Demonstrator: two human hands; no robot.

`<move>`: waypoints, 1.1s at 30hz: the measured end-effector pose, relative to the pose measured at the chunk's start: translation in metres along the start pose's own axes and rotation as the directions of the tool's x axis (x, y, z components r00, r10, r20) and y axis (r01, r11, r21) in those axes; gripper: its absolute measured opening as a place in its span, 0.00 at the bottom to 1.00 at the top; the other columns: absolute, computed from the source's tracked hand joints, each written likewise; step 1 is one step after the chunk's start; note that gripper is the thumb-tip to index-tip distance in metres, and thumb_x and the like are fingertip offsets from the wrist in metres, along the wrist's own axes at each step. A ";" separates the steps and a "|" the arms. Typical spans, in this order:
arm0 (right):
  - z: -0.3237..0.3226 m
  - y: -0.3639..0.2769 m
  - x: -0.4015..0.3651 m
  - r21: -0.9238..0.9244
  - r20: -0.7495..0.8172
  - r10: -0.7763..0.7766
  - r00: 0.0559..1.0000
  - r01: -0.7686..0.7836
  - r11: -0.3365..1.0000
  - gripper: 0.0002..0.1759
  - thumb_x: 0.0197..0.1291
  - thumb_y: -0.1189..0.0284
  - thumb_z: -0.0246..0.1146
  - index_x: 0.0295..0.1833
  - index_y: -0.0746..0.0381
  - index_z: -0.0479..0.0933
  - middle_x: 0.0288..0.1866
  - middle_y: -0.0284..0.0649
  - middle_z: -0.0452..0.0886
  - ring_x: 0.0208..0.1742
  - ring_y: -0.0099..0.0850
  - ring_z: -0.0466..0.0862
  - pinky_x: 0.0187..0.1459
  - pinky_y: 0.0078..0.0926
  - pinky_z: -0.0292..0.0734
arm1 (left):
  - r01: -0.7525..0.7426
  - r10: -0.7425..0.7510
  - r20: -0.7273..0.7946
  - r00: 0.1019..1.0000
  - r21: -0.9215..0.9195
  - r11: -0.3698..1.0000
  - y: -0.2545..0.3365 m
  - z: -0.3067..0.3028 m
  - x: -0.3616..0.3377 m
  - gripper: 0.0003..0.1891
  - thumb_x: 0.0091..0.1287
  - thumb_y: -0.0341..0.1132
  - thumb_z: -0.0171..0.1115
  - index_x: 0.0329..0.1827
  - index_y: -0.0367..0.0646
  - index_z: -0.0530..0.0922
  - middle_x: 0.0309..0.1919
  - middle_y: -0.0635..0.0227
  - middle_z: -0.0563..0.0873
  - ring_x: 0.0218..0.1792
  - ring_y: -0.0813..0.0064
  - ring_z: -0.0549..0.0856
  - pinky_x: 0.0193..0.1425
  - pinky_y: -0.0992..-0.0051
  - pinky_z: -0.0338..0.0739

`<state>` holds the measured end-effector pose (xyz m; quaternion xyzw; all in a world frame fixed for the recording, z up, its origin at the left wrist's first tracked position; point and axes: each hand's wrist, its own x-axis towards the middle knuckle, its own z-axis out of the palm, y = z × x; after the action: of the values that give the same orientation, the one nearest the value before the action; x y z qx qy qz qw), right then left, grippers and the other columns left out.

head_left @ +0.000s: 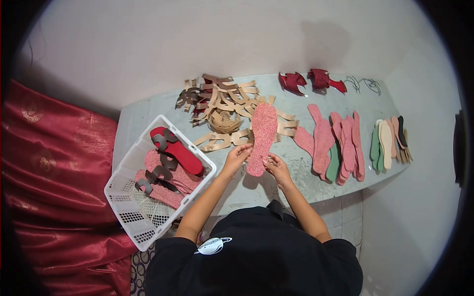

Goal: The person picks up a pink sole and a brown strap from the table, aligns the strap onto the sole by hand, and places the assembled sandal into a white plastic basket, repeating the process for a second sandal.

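Observation:
A speckled pink sole [263,135] is held upright over the table, its wide end pointing away from me. My left hand [239,157] grips its left edge near the narrow end. On the opposite edge, slightly lower, my right hand [276,169] pinches the sole between thumb and fingers. Behind the sole lies a heap of tan and brown straps [224,103], with a coiled tan strip [224,122] in it. To the right of my hands, several pink soles [323,143] lie in overlapping piles, with green ones [334,160] among them.
A white basket [122,209] at the left holds pink soles and a red sole [183,157] with grey straps. Dark red pieces [292,83] and black cords [370,86] lie at the table's [266,195] back. Green, cream and black soles [385,145] sit far right. Red cloth [59,182] hangs left.

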<state>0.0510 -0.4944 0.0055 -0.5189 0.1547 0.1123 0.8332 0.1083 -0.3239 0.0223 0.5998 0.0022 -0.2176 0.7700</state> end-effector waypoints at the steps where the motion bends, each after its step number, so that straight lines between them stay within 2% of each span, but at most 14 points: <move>1: 0.003 -0.002 0.005 -0.013 -0.007 0.005 1.000 -0.005 1.000 0.23 0.53 0.73 0.63 0.55 0.62 0.68 0.38 0.29 0.78 0.38 0.16 0.77 0.39 0.12 0.71 | -0.022 0.024 -0.026 0.999 0.084 0.996 0.009 -0.007 0.005 0.18 0.63 0.34 0.56 0.53 0.34 0.71 0.43 0.68 0.79 0.43 0.83 0.77 0.46 0.83 0.71; 8: 0.017 0.003 0.047 -0.063 0.050 0.021 0.999 -0.018 0.998 0.23 0.54 0.71 0.63 0.55 0.61 0.68 0.37 0.27 0.78 0.37 0.15 0.76 0.38 0.12 0.70 | -0.094 0.152 -0.270 0.951 0.217 0.972 0.040 -0.085 0.076 0.17 0.63 0.35 0.55 0.52 0.36 0.72 0.40 0.71 0.79 0.40 0.84 0.76 0.44 0.83 0.70; 9: 0.021 0.001 0.050 -0.063 0.052 0.029 0.998 -0.025 0.998 0.23 0.54 0.71 0.63 0.55 0.61 0.68 0.37 0.27 0.78 0.36 0.15 0.76 0.37 0.12 0.70 | -0.107 0.207 -0.338 0.918 0.291 0.951 0.039 -0.096 0.088 0.18 0.59 0.35 0.57 0.52 0.39 0.72 0.41 0.64 0.79 0.43 0.73 0.78 0.47 0.76 0.72; 10: 0.025 0.000 0.054 -0.061 0.053 0.036 0.998 -0.033 0.998 0.23 0.54 0.71 0.63 0.56 0.61 0.68 0.37 0.27 0.78 0.36 0.15 0.76 0.37 0.12 0.70 | -0.114 0.216 -0.344 0.914 0.293 0.949 0.037 -0.115 0.101 0.18 0.59 0.35 0.57 0.52 0.39 0.72 0.41 0.64 0.79 0.43 0.73 0.78 0.47 0.76 0.72; 11: 0.027 -0.001 0.058 -0.060 0.062 0.051 0.997 -0.047 0.997 0.23 0.54 0.71 0.63 0.56 0.61 0.68 0.36 0.26 0.77 0.35 0.14 0.76 0.37 0.12 0.70 | 0.024 0.253 -0.281 0.926 0.711 0.703 0.035 -0.136 0.114 0.19 0.56 0.35 0.57 0.52 0.42 0.73 0.44 0.61 0.78 0.45 0.67 0.78 0.49 0.70 0.72; 12: 0.029 -0.001 0.061 -0.062 0.070 0.048 0.996 -0.044 0.997 0.23 0.54 0.71 0.63 0.56 0.61 0.68 0.36 0.26 0.77 0.35 0.14 0.76 0.37 0.12 0.70 | 0.143 0.250 -0.214 0.944 0.951 0.275 0.042 -0.148 0.118 0.21 0.54 0.35 0.57 0.52 0.45 0.73 0.46 0.58 0.77 0.48 0.60 0.77 0.51 0.65 0.71; 13: 0.031 0.000 0.063 -0.060 0.067 0.056 0.996 -0.052 0.997 0.23 0.54 0.71 0.63 0.56 0.61 0.68 0.36 0.26 0.77 0.35 0.14 0.76 0.37 0.12 0.70 | 0.145 0.256 -0.218 0.942 0.950 0.275 0.047 -0.157 0.122 0.21 0.54 0.35 0.57 0.52 0.45 0.73 0.46 0.58 0.77 0.48 0.60 0.77 0.51 0.65 0.71; 15: 0.033 0.000 0.068 -0.067 0.060 0.065 0.996 -0.061 0.996 0.23 0.54 0.72 0.63 0.55 0.61 0.68 0.36 0.26 0.78 0.35 0.15 0.76 0.37 0.11 0.70 | 0.347 0.066 -0.349 0.935 0.937 0.042 0.056 -0.172 0.132 0.23 0.49 0.34 0.55 0.52 0.50 0.74 0.51 0.57 0.75 0.52 0.54 0.73 0.54 0.59 0.69; 20: 0.031 0.002 0.073 -0.066 0.094 0.069 0.993 -0.063 0.996 0.20 0.54 0.72 0.63 0.53 0.58 0.69 0.37 0.25 0.78 0.37 0.15 0.76 0.38 0.14 0.69 | 0.359 0.060 -0.374 0.926 0.917 0.173 0.048 -0.213 0.167 0.25 0.53 0.36 0.55 0.57 0.52 0.71 0.57 0.64 0.71 0.56 0.55 0.70 0.58 0.56 0.65; 22: 0.030 0.003 0.075 -0.034 0.122 0.077 0.989 -0.074 0.997 0.20 0.54 0.72 0.62 0.53 0.58 0.69 0.37 0.25 0.78 0.38 0.16 0.76 0.39 0.14 0.70 | 0.390 -0.007 -0.422 0.906 0.831 0.398 0.034 -0.230 0.187 0.26 0.53 0.37 0.56 0.59 0.56 0.70 0.56 0.62 0.72 0.56 0.54 0.70 0.58 0.58 0.65; 24: 0.030 0.003 0.076 -0.023 0.093 0.080 0.992 -0.079 0.997 0.22 0.55 0.76 0.60 0.56 0.65 0.66 0.38 0.31 0.78 0.37 0.18 0.77 0.39 0.14 0.73 | 0.414 0.011 -0.454 0.891 0.822 0.392 0.027 -0.233 0.195 0.26 0.52 0.37 0.57 0.58 0.58 0.70 0.54 0.61 0.74 0.56 0.53 0.71 0.58 0.59 0.66; 28: 0.026 0.008 0.079 -0.002 0.062 0.122 0.991 -0.122 0.993 0.23 0.55 0.76 0.60 0.57 0.65 0.65 0.38 0.31 0.78 0.38 0.18 0.77 0.39 0.13 0.72 | 0.410 0.025 -0.473 0.881 0.787 0.460 0.022 -0.237 0.202 0.24 0.52 0.35 0.55 0.57 0.54 0.72 0.52 0.60 0.76 0.53 0.55 0.73 0.58 0.63 0.67; 30: 0.023 0.008 0.080 0.000 0.051 0.141 0.989 -0.141 0.990 0.23 0.54 0.76 0.61 0.57 0.65 0.66 0.39 0.31 0.78 0.38 0.18 0.77 0.39 0.13 0.72 | 0.342 0.040 -0.492 0.870 0.660 0.668 0.009 -0.246 0.213 0.23 0.52 0.35 0.55 0.55 0.51 0.73 0.51 0.58 0.77 0.52 0.56 0.75 0.58 0.65 0.67; 33: 0.020 0.011 0.082 -0.014 0.054 0.146 0.988 -0.146 0.989 0.22 0.54 0.74 0.61 0.55 0.61 0.67 0.38 0.28 0.78 0.39 0.17 0.77 0.41 0.15 0.72 | 0.264 0.130 -0.480 0.868 0.667 0.696 0.014 -0.241 0.218 0.19 0.55 0.33 0.52 0.51 0.46 0.76 0.49 0.57 0.78 0.50 0.59 0.77 0.56 0.68 0.68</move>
<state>0.1262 -0.4699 -0.0264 -0.5069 0.1689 0.1880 0.8241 0.3729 -0.1707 -0.0899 0.8848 0.1361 -0.0703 0.4401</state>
